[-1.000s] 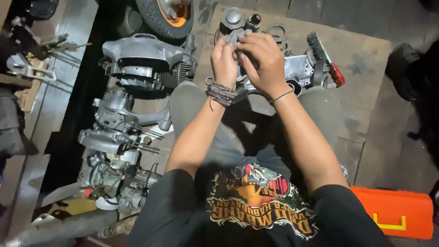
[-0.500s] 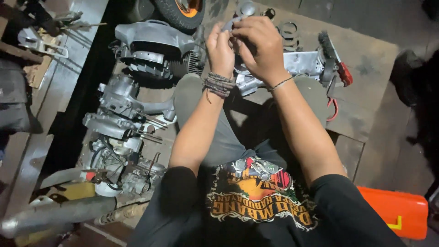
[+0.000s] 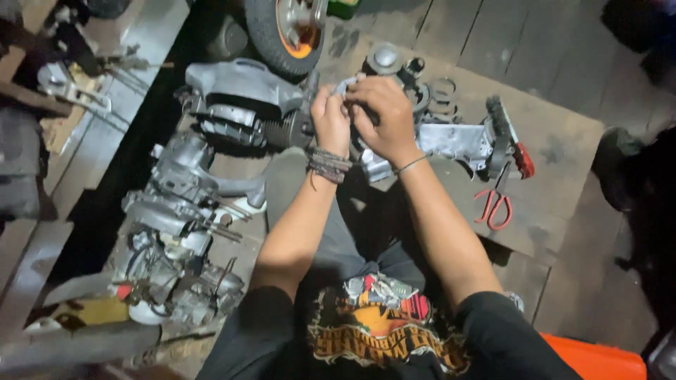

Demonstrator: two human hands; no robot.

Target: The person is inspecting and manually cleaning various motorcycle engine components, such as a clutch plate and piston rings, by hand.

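I look straight down from the head camera at a wooden plank floor (image 3: 563,63), where I sit with my knees drawn up. The biggest thing, at about 10 o'clock, is a grey scooter engine casing (image 3: 243,91) lying on its side, with an orange-hubbed wheel (image 3: 289,28) just above it at 12 o'clock. Down the left, from 9 to 7 o'clock, lie more stripped engine assemblies (image 3: 176,239), packed close together. At 2 o'clock a silvery crankcase half (image 3: 451,144) rests on a board, a brush with a red handle (image 3: 510,137) against its far end. Red-handled scissors (image 3: 494,207) lie just below, at 3 o'clock.

Since a second ago the view has drifted, so the parts sit lower in frame, but my hands have stayed together on the same spot. My left hand (image 3: 332,123), beaded bracelets at the wrist, and my right hand (image 3: 380,116) are both curled narrow, pinching a small pale part (image 3: 346,86) between the fingertips at 12 o'clock, just above the crankcase. I judge the fiddly fitting is still under way.
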